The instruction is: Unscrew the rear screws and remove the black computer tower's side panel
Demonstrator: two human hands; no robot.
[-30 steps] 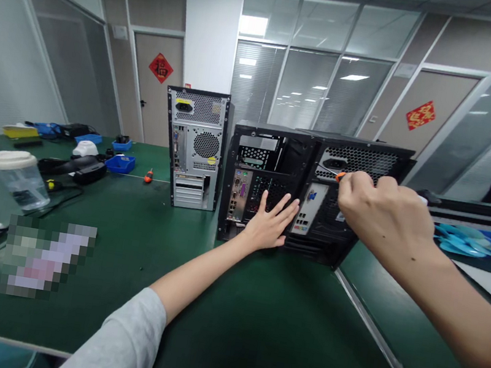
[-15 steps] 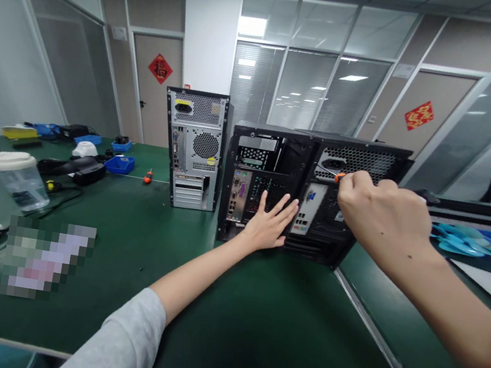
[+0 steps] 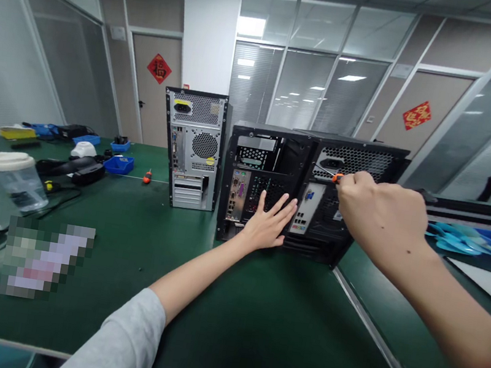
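Note:
Two black computer cases stand side by side on the green table [image 3: 251, 322], backs toward me. My left hand [image 3: 270, 222] lies flat and open, fingers spread, against the rear panel of the left black case [image 3: 251, 172]. My right hand [image 3: 380, 215] is closed around a screwdriver [image 3: 331, 175] with an orange collar. Its thin metal tip points left at the upper rear edge of the right black case [image 3: 351, 163], near the power supply grille.
A silver-backed computer case [image 3: 193, 148] stands left of the black ones. Farther left lie a small orange screwdriver [image 3: 148, 176], blue parts bins [image 3: 119, 163], black tools with cables and a clear lidded container [image 3: 17, 179]. Blue items [image 3: 474, 240] rest on the adjoining table at right.
The view has drifted slightly; both hands hold nearly the same pose, with the screwdriver tip still at the right case's upper rear.

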